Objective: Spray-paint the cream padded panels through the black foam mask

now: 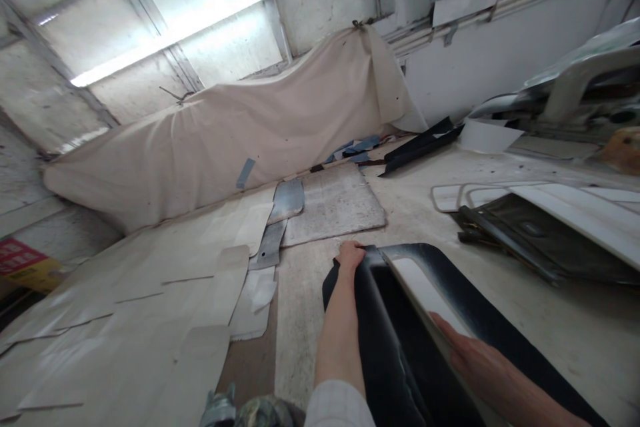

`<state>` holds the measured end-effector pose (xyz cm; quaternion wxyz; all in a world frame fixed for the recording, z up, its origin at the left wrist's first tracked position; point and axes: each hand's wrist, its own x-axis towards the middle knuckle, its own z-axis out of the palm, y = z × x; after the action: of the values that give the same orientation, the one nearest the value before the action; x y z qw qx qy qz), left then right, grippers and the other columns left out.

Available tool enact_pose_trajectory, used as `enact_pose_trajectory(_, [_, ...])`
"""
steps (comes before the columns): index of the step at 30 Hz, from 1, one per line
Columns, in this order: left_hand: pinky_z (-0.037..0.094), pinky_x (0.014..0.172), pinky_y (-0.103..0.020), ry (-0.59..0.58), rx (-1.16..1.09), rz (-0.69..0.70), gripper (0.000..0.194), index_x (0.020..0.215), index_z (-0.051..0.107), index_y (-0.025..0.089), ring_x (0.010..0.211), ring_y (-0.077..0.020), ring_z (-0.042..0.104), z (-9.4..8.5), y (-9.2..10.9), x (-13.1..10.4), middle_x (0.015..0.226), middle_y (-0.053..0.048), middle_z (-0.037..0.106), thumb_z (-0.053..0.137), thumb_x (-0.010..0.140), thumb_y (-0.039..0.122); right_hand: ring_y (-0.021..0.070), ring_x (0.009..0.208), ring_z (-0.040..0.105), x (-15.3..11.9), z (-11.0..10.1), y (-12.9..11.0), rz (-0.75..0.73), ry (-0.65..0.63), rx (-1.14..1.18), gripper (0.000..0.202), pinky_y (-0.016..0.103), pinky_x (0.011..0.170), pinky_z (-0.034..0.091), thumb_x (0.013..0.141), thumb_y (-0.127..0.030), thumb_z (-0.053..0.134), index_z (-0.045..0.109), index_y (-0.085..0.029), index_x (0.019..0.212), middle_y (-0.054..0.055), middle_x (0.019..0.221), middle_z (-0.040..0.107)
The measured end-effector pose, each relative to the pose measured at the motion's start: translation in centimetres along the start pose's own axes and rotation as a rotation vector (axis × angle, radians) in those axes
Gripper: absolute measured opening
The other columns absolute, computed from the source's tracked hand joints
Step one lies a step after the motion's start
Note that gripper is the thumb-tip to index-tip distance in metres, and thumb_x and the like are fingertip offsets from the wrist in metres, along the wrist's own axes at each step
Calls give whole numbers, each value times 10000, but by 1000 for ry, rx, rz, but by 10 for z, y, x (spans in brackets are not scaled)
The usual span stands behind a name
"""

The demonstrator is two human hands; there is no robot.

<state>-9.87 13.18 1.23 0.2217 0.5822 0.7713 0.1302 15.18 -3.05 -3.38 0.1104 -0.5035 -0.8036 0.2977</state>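
A large black sheet-like piece (380,320) with rounded corners lies on the work table, a long opening or fold running down it. My left hand (351,253) rests at its far left corner, fingers bent over the edge; whether they pinch it is unclear. In the opening stands a long pale panel (413,280), tilted. My right hand (457,340) is against the panel's right side, its fingers partly hidden behind the panel's edge.
Overlapping pale sheets (165,307) cover the left of the table. A grey board (335,203) lies ahead. Dark folded pieces (540,233) and white panels are at right, near a sewing machine (575,93). Beige cloth (280,120) hangs behind. A metal clamp-like part (220,407) is at the bottom.
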Motion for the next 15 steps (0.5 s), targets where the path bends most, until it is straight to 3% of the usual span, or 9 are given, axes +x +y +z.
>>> enact_pose_trajectory(6, [348,974,-523,-2,-69,-71,327,1034,571,201,1122,-220,474,5,0,2,1174,-58,558,543,769,391,278,670,616,-1,4,1,-20,39,-9,616,380,646,469,772,-166,220,246,-94,1383,110,770,652])
enact_pose_trajectory(10, [351,972,-516,-12,-80,-99,314,1032,569,203,1107,-215,484,5,1,3,1144,-54,572,535,777,382,264,688,616,-4,3,-3,-67,91,-3,576,366,659,466,813,-191,190,249,-72,1374,114,791,650])
enact_pose_trajectory(15, [355,969,-509,12,-57,-119,299,1019,573,206,1106,-212,483,7,4,2,1147,-51,569,534,778,378,246,697,624,-4,4,-3,-53,67,-19,584,338,648,467,796,-157,193,253,-53,1368,117,803,654])
